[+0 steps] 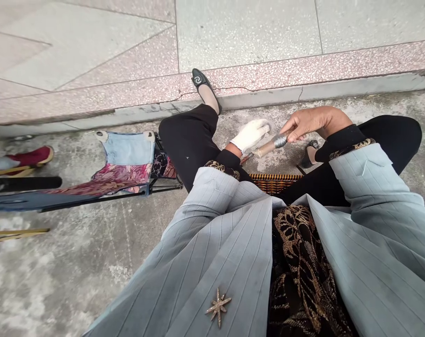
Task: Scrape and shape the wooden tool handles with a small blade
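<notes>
My right hand [307, 122], bare, is wrapped round a tool with a pale handle [267, 149] bound in silver tape [279, 140]. The tool slants down to the left, and a narrow reddish-brown part shows at its far end, partly behind my left sleeve; its kind I cannot make out. A white knit glove covers my left hand [251, 134], just left of the handle. Its fingers are curled together, and whatever they hold, if anything, is hidden. Both hands are above the concrete, between my knees.
I sit on a woven seat [276, 183] of brown and black strands. A low concrete step [261, 99] with terrazzo paving runs ahead of my feet. To the left stands a folding chair [128, 173] with floral and denim fabric, and beyond it a person's red shoe [32, 157].
</notes>
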`<state>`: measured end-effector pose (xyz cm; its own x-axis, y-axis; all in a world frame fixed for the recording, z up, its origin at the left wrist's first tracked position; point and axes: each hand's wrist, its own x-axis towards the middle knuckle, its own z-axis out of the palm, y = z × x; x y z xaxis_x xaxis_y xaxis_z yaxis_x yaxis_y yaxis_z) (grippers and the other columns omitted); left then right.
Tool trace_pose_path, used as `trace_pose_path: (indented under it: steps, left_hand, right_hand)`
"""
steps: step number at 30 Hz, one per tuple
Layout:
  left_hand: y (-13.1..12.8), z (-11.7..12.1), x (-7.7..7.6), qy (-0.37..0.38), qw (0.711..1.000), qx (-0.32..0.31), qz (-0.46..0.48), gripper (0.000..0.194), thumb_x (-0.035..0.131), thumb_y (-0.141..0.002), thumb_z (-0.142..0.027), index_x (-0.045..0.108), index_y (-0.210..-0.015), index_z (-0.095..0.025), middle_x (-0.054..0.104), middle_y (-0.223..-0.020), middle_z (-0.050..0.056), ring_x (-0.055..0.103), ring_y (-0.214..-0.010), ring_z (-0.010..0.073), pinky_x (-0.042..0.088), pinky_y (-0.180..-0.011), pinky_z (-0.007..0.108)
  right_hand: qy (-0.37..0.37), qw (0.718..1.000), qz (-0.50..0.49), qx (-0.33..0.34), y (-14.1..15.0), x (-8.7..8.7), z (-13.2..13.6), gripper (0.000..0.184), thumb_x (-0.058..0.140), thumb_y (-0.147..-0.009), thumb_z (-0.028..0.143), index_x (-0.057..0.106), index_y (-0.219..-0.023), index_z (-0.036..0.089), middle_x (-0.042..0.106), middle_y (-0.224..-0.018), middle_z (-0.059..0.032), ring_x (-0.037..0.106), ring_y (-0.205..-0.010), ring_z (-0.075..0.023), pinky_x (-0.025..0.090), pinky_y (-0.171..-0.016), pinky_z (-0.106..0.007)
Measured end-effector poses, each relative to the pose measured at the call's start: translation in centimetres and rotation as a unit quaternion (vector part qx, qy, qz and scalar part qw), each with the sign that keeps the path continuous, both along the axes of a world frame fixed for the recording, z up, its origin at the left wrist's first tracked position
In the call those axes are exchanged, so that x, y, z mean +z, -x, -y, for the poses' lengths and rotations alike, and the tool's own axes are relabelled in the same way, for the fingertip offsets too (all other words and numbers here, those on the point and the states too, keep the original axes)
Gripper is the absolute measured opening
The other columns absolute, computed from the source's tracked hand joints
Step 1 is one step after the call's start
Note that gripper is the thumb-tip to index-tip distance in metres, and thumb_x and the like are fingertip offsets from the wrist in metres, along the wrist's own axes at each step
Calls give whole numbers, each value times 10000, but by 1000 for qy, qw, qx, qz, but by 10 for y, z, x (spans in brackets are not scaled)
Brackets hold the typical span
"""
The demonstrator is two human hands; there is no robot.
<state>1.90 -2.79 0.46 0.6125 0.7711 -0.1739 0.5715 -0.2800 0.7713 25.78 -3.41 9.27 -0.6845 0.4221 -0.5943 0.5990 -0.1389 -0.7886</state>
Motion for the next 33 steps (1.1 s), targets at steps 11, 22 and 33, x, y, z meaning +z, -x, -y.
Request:
trace_pose_path:
  steps: [11, 22, 33]
  left_hand:
    - [-11, 21, 7, 111, 990, -78, 27, 265, 470, -972, -295, 679, -951, -134, 625, -755, 18, 519, -675, 139, 450, -702, 290]
    - [-3, 12, 7, -10, 986, -135, -101, 357, 438, -1006, -334, 727, -1110, -153, 746, -1084, 84, 667, -1015, 225, 491, -931, 329]
    - [0, 11, 9, -8, 995, -67, -75, 310, 437, -1058, -301, 697, -1092, -135, 751, -1076, 92, 660, -935, 186, 488, -865, 281]
  right_hand:
    - [-174, 911, 61, -369, 11, -15, -2, 337, 734, -936, 492, 738, -990, 159, 638, -732, -34, 566, -643, -149, 484, -629, -305]
    - [-105, 927, 359, 18, 18, -23, -1, 140, 870, -801, 277, 795, -768, 164, 644, -656, -64, 662, -758, -249, 498, -768, -407]
    - [-133, 927, -1, -350, 5, 10, 4, 477, 813, -805, 635, 759, -965, 189, 669, -733, -44, 592, -687, -182, 512, -642, -322]
